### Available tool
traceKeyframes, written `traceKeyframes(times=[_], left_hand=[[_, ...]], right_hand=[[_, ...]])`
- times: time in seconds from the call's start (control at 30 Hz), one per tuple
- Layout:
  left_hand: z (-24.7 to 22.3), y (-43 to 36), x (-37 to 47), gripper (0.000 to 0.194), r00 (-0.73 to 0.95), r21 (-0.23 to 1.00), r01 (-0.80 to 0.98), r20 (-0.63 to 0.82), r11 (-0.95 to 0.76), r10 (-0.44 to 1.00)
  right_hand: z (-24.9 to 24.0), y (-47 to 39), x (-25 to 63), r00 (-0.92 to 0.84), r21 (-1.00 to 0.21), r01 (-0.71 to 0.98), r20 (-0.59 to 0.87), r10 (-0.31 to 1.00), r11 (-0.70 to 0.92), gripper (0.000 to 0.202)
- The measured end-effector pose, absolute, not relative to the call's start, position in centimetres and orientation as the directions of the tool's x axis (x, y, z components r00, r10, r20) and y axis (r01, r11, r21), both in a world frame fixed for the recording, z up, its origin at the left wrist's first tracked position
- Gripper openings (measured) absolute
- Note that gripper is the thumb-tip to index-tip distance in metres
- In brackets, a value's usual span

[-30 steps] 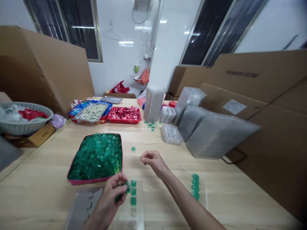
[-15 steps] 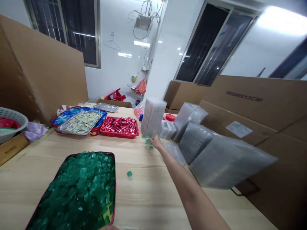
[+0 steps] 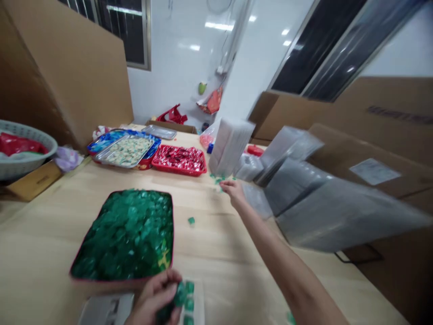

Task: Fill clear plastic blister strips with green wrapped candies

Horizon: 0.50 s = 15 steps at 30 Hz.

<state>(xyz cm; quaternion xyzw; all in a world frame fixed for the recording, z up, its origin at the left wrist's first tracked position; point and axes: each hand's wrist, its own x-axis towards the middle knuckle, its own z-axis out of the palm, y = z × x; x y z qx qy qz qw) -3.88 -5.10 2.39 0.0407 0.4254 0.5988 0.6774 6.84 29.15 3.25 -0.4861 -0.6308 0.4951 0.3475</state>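
At the bottom, my left hand [image 3: 157,293] is closed around dark green translucent pieces [image 3: 180,293]. Beside its fingers lies a pale clear tray [image 3: 200,301] with several green squares [image 3: 189,304] in a column. My right hand [image 3: 233,191] reaches far forward, its fingertips pinched together over scattered green pieces [image 3: 218,179] at the foot of a tall stack of clear plastic trays [image 3: 230,146]; what it pinches, if anything, is too blurred to name. A large tin [image 3: 172,243] heaped with green pieces [image 3: 131,234] stands ahead of my left hand.
One loose green piece [image 3: 191,220] lies mid-table. Behind are a red tray [image 3: 179,170] of shiny red packets and a metal tray [image 3: 126,151] of pale pieces. Plastic-wrapped stacks [image 3: 338,212] and cardboard [image 3: 372,140] line the right; a grey basket [image 3: 27,155] stands left.
The view has tipped down, bringing my left hand, the clear tray and a grey metal object into sight. My right hand remains by the tall stack, its fingers now over the scattered green pieces.
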Motion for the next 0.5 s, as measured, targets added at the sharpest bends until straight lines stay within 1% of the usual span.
traceKeyframes(times=[0.07,0.1,0.13,0.17,0.2,0.23,0.27,0.3,0.37,0.43,0.5], left_hand=[[3.6,-5.5,-3.5,0.041,-0.121,0.517,-0.83,-0.534,0.21,0.837],[4.1,-5.7,-3.3,0.04,-0.133,0.504,-0.843,-0.533,0.187,0.836],[4.5,-5.8,-3.0,0.04,-0.147,0.502,-0.847,-0.532,0.171,0.834],[4.7,-5.9,-2.8,0.039,-0.158,0.509,-0.845,-0.527,0.161,0.835],[4.7,-6.1,-2.5,0.038,-0.168,0.523,-0.838,-0.521,0.157,0.837],[4.7,-6.2,-2.1,0.037,-0.179,0.542,-0.826,-0.511,0.153,0.84],[4.6,-6.4,-1.7,0.036,-0.19,0.564,-0.812,-0.498,0.15,0.846],[4.5,-6.7,-1.3,0.035,-0.197,0.585,-0.797,-0.483,0.147,0.853],[4.3,-7.3,-0.6,0.032,-0.194,0.614,-0.773,-0.465,0.157,0.864],[4.1,-8.2,0.1,0.032,-0.16,0.613,-0.766,-0.472,0.192,0.867],[4.0,-9.3,0.7,0.034,-0.102,0.591,-0.766,-0.499,0.252,0.86]], right_hand=[[3.5,23.3,7.4,-0.375,-0.982,0.188,-0.079,0.924,-0.008,0.022],[3.7,19.9,7.9,-0.448,-0.989,0.146,-0.1,0.889,-0.038,0.023],[4.0,16.4,8.6,-0.589,-0.994,0.079,-0.111,0.801,-0.079,0.023],[4.2,12.8,9.3,-0.695,-0.991,0.058,-0.129,0.708,-0.124,0.023],[4.4,9.5,9.9,-0.76,-0.983,0.058,-0.156,0.631,-0.173,0.023],[4.6,6.6,10.5,-0.784,-0.975,0.044,-0.168,0.597,-0.217,0.023],[4.5,4.1,11.0,-0.787,-0.97,0.023,-0.166,0.594,-0.24,0.023],[4.4,2.2,11.3,-0.77,-0.967,0.001,-0.163,0.617,-0.254,0.024],[3.9,-0.3,11.9,-0.707,-0.964,-0.052,-0.148,0.691,-0.26,0.025],[3.2,-1.6,12.5,-0.646,-0.959,-0.097,-0.143,0.75,-0.266,0.025],[2.5,-2.6,13.2,-0.613,-0.95,-0.128,-0.15,0.776,-0.285,0.024]])
